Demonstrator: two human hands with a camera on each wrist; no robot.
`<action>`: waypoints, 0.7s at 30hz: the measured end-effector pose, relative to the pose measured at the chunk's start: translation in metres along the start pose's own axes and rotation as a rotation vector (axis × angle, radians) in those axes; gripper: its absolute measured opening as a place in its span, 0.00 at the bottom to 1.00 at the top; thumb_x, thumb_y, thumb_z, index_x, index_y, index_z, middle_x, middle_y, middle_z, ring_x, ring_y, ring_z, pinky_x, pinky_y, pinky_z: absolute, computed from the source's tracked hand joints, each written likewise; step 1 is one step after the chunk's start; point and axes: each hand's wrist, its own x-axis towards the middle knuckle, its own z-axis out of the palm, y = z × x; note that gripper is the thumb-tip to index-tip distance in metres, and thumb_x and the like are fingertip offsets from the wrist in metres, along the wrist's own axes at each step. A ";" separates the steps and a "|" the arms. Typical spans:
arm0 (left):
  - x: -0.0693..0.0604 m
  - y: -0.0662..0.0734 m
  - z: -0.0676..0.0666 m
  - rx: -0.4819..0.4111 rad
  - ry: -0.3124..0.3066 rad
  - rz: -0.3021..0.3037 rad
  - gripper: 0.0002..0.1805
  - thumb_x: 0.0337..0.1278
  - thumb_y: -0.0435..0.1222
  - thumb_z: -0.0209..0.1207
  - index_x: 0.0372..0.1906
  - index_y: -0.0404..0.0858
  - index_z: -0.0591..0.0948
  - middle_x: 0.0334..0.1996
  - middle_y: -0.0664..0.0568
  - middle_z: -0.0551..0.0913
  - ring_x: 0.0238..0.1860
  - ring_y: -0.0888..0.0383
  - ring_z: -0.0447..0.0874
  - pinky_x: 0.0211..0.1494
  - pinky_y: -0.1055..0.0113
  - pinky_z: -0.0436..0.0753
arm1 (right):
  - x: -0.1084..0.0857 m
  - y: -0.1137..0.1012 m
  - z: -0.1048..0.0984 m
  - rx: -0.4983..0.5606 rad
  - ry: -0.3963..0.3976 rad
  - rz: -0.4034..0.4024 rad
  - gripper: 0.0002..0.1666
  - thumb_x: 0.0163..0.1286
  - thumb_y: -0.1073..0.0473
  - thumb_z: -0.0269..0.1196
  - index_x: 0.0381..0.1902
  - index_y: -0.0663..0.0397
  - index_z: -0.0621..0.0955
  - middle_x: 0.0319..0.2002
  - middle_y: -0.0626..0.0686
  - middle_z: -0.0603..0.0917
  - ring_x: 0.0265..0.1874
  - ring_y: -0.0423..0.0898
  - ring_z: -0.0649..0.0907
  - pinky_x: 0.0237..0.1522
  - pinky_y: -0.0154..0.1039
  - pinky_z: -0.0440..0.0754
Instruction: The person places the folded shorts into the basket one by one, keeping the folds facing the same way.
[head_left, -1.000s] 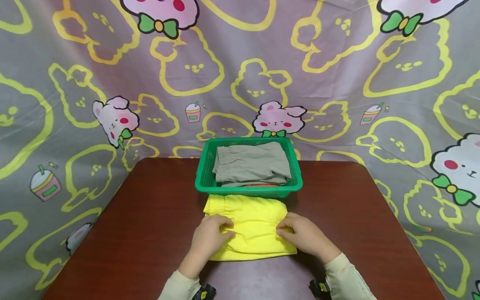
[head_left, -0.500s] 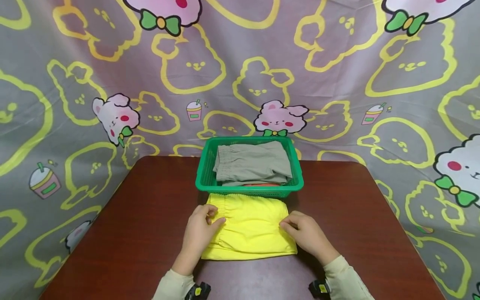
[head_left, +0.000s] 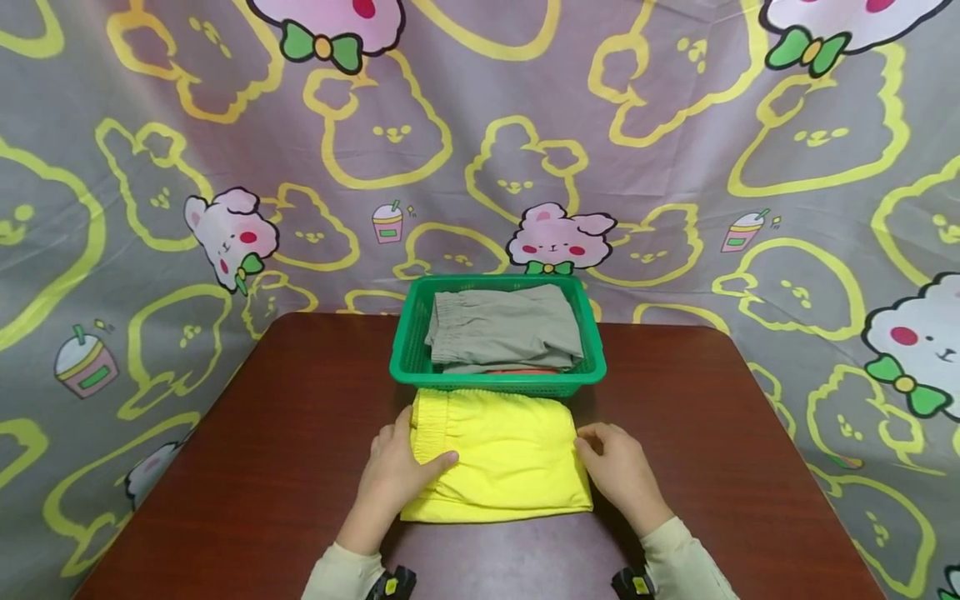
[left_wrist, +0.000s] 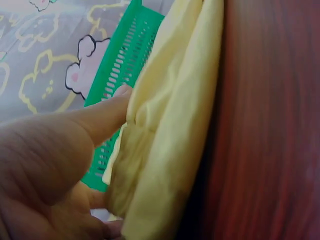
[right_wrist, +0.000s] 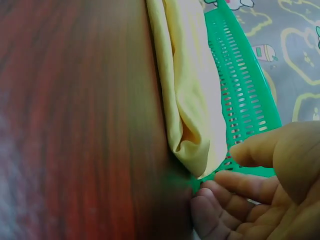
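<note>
Folded yellow shorts (head_left: 502,458) lie on the table, their gathered waistband at the left end. My left hand (head_left: 390,471) is at that end, the thumb straight over the top of the fabric and the other fingers along the left edge. In the left wrist view, this thumb (left_wrist: 107,112) and the fingers are spread apart around the waistband end. At the opposite end is my right hand (head_left: 618,471), its fingers loosely bent beside the right edge. The right wrist view shows the thumb (right_wrist: 250,150) apart from the fingers, with no cloth pinched between them.
Just behind the shorts stands a green plastic basket (head_left: 401,358). Inside lies a folded grey garment (head_left: 502,325), with a bit of orange cloth (head_left: 525,371) showing below it. A patterned curtain (head_left: 645,125) surrounds the brown table (head_left: 300,433) at the back and sides.
My left hand has moved left from the top of the yellow shorts to their waistband edge. My right hand has shifted slightly right, off the top to the edge.
</note>
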 end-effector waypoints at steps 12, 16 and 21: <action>0.000 0.008 0.000 -0.054 0.001 -0.104 0.65 0.37 0.58 0.80 0.77 0.33 0.59 0.64 0.32 0.74 0.63 0.33 0.74 0.60 0.39 0.76 | -0.001 -0.008 0.002 -0.038 -0.099 0.074 0.20 0.69 0.52 0.67 0.52 0.59 0.86 0.37 0.50 0.84 0.39 0.47 0.81 0.43 0.46 0.79; 0.002 0.011 0.002 -0.092 0.022 -0.129 0.59 0.38 0.53 0.81 0.73 0.33 0.62 0.60 0.34 0.78 0.59 0.36 0.78 0.58 0.42 0.78 | -0.001 -0.008 0.004 -0.057 -0.110 0.072 0.21 0.68 0.51 0.68 0.52 0.59 0.86 0.36 0.49 0.82 0.38 0.47 0.80 0.42 0.45 0.77; 0.000 0.013 0.004 -0.120 0.039 -0.134 0.51 0.40 0.49 0.81 0.67 0.31 0.67 0.55 0.36 0.81 0.53 0.39 0.81 0.54 0.45 0.80 | -0.002 -0.010 0.004 -0.067 -0.120 0.088 0.23 0.67 0.47 0.69 0.52 0.58 0.85 0.35 0.48 0.81 0.37 0.46 0.78 0.39 0.42 0.75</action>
